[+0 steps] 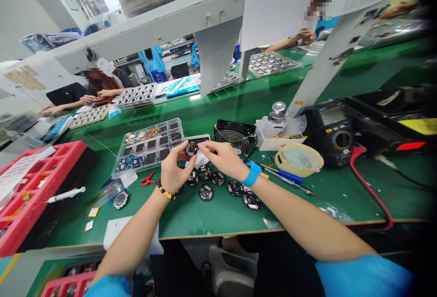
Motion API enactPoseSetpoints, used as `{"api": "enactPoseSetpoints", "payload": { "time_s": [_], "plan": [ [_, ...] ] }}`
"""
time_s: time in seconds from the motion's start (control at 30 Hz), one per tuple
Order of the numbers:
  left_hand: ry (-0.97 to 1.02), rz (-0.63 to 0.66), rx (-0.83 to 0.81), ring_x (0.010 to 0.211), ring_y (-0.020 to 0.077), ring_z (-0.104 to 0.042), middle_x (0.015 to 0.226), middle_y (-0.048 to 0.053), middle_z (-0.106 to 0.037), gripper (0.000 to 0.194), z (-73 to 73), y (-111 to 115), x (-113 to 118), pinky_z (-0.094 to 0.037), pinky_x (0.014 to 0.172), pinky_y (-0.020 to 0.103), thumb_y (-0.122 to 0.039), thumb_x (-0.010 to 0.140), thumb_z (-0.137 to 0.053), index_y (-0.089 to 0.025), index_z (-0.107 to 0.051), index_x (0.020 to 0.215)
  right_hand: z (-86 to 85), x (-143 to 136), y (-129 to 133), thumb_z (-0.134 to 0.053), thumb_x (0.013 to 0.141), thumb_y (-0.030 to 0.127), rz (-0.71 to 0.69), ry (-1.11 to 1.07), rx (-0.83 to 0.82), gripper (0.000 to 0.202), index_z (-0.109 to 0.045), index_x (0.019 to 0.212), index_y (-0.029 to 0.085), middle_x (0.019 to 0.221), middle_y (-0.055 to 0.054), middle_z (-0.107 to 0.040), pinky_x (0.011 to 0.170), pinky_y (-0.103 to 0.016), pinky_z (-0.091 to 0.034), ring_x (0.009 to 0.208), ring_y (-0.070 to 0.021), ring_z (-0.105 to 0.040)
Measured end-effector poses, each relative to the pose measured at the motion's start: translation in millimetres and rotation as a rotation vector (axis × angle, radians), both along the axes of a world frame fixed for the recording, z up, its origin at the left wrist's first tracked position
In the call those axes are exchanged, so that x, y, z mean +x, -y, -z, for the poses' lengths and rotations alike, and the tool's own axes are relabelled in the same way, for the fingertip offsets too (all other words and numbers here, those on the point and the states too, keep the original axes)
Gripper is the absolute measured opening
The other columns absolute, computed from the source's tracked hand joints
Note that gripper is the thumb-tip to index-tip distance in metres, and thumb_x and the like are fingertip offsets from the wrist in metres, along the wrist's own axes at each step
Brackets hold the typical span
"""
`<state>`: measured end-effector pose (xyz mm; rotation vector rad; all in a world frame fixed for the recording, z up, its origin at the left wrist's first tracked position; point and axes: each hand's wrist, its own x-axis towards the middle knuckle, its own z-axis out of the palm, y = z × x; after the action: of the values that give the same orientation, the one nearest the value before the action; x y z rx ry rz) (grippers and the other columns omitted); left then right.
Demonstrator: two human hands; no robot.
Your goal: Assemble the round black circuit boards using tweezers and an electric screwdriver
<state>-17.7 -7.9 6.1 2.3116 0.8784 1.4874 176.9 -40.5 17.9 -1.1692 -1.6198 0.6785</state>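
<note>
My left hand [174, 167] pinches a small round black watch module [191, 149] between thumb and fingers, raised over the bench. At the module's right edge, my right hand [221, 156] has its fingers drawn together; anything between them is too small to make out. Below my hands lie several similar round black modules, among them one loose module [206, 192] and another near the bench's front [251, 200]. Behind my left hand stands a clear compartment box [146, 144] of small parts. A red clip [148, 178] lies left of my left wrist.
A black fan [235, 135] stands behind my right hand. Further right are a yellowish round tub [298, 160], pens [290, 176] and a black meter [332, 133] with a red cable. A red tray [41, 187] sits left. People work across the bench.
</note>
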Motion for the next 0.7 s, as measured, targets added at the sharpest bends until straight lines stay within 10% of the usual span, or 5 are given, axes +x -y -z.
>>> {"api": "enactPoseSetpoints", "payload": {
  "time_s": [0.33,0.7],
  "plan": [
    [0.059,0.041,0.027,0.08,0.0153,-0.078,0.1,0.007,-0.078,0.051,0.5,3,-2,-0.067,0.073,0.024,-0.025,0.09,-0.078,-0.017,-0.058,0.137,-9.9,1,1,-0.059,0.094,0.068,-0.144,-0.224,-0.206,0.054,-0.053,0.069,0.021,0.052,0.006,-0.039,0.053,-0.028,-0.028,0.051,-0.0109,-0.035],
    [0.099,0.055,0.033,0.08,0.0146,-0.077,0.105,0.007,-0.077,0.054,-2.9,8,-2,-0.067,0.074,0.025,-0.025,0.089,-0.08,-0.019,-0.058,0.137,-13.4,0,4,-0.062,0.088,0.078,-0.222,-0.306,-0.227,0.059,-0.056,0.072,0.021,0.049,0.008,-0.037,0.05,-0.028,-0.026,0.049,-0.0095,-0.032]
  ]
}}
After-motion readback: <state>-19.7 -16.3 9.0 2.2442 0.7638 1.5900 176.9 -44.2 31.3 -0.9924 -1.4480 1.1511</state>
